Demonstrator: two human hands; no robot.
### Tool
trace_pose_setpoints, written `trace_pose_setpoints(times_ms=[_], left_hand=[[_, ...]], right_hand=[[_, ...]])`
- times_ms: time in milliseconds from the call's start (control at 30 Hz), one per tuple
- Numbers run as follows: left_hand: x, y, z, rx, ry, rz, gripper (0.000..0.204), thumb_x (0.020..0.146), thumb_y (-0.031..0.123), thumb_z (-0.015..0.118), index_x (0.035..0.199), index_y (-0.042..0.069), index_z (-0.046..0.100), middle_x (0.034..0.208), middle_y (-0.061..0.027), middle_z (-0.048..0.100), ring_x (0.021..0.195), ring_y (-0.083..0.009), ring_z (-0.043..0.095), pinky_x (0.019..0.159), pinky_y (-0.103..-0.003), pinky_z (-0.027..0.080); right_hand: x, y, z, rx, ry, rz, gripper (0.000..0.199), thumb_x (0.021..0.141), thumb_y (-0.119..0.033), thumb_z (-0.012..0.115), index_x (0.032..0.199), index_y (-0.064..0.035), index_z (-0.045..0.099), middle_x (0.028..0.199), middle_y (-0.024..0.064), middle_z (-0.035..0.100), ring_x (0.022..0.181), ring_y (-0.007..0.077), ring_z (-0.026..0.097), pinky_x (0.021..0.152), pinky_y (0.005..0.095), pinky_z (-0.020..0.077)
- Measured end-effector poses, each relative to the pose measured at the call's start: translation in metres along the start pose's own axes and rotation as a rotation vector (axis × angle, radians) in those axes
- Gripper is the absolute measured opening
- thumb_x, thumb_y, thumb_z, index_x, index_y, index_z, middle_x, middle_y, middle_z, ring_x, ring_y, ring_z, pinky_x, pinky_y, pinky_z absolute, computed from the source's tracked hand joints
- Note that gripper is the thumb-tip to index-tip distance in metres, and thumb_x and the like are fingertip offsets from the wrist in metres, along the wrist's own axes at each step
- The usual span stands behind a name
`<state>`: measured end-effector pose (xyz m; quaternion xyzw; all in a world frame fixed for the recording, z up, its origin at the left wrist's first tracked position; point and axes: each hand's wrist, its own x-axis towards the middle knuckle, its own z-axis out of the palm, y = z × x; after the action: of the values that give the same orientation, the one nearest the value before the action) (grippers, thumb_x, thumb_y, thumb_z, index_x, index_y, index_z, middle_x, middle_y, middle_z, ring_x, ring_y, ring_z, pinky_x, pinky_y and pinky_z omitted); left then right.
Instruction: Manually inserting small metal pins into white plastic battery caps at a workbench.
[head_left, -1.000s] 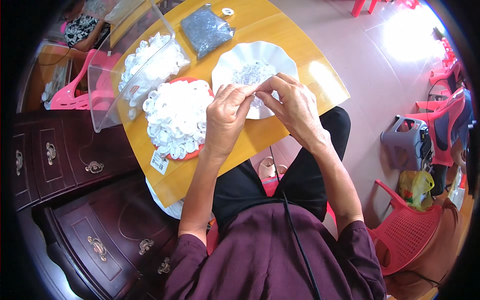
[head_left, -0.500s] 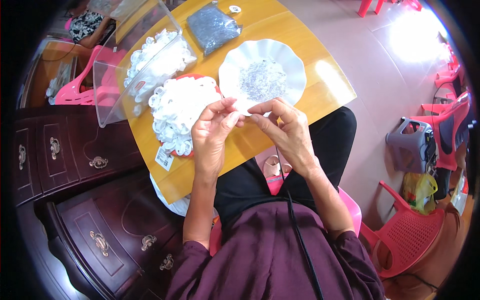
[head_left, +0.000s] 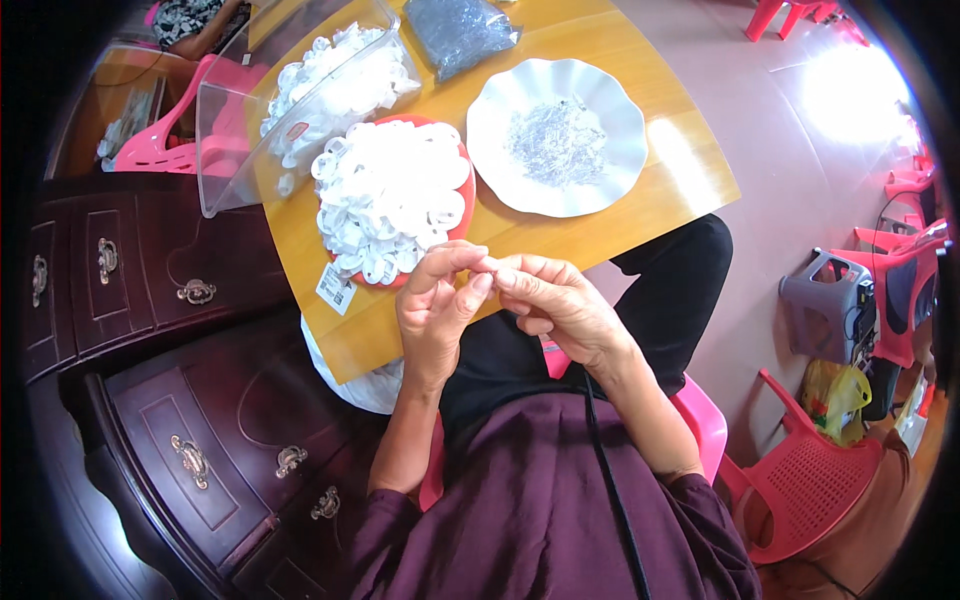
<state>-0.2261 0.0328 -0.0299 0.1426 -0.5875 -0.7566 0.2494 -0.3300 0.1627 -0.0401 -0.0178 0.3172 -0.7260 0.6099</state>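
Just over the table's near edge, my left hand (head_left: pixel 432 310) and my right hand (head_left: pixel 560 305) meet at the fingertips. Both are closed in a pinch. Whatever lies between the fingers is too small or hidden to name. Beyond them, a red tray (head_left: pixel 468 190) carries a heap of small white ring-shaped plastic parts (head_left: pixel 385 195). To its right sits a white scalloped plate (head_left: pixel 622 130) with many thin, clear little pieces (head_left: pixel 560 143) spread in its middle.
A clear plastic bin (head_left: pixel 207 165) with more white parts stands tilted at the table's left. Behind the plate lies a bag of dark grey material (head_left: pixel 460 38). A dark wooden drawer cabinet (head_left: pixel 150 330) borders the left; pink chairs (head_left: pixel 810 480) and a grey stool (head_left: pixel 830 300) stand right.
My hands have drawn back from the plate's near rim toward my body, and their fingertips have come together. The view has shifted a little, so the table sits higher and further right.
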Motion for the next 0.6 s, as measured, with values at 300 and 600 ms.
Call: trace_pose_setpoints(times_ms=[300,600], left_hand=[[-0.011,-0.009,-0.01,0.073,-0.01,0.016,0.024,0.089,-0.006,0.061,0.111,0.0,0.063,0.112,-0.0097,0.062,0.106,-0.0167,0.057,0.093,-0.03,0.046],[-0.01,-0.002,-0.013,0.162,0.108,0.001,0.013,0.09,-0.005,0.062,0.103,-0.001,0.064,0.108,-0.0059,0.059,0.095,-0.0121,0.057,0.086,-0.026,0.046]], right_hand=[[0.008,0.011,-0.006,0.097,-0.023,0.031,0.013,0.091,-0.021,0.072,0.094,-0.0092,0.068,0.078,-0.0079,0.053,0.064,-0.0006,0.038,0.048,0.0152,0.0235],[0.007,0.008,0.012,-0.316,0.238,-0.126,0.015,0.09,-0.019,0.073,0.095,-0.0056,0.069,0.081,-0.0051,0.063,0.064,-0.0025,0.044,0.05,0.0149,0.0292]])
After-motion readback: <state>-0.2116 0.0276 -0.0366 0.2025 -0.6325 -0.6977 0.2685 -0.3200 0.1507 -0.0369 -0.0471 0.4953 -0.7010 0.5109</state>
